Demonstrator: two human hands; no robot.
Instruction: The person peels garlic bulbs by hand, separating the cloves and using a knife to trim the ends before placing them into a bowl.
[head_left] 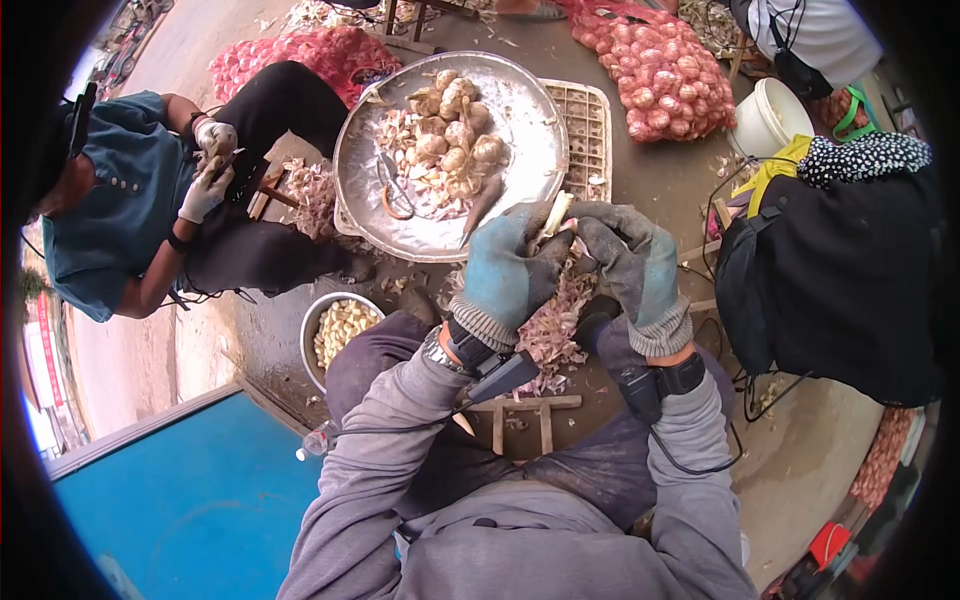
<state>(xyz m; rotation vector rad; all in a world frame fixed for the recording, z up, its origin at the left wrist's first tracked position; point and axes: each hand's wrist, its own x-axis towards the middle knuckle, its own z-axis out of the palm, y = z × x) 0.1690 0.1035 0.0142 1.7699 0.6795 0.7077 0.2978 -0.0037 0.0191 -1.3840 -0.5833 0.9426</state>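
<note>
One garlic piece (556, 214) pinched in left hand (512, 265); right hand (640, 262) curls beside it, likely steadying, can't tell its grip; pan (522, 110) close, probably for reach.

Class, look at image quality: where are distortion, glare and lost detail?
All in the head view: a dark rounded border crops the blue board, suggesting wide-angle distortion; the metal tray shines with glare; pale ground at far left looks washed out; black fabric at right shows little detail; the left hand and right hand look fairly sharp.
</note>
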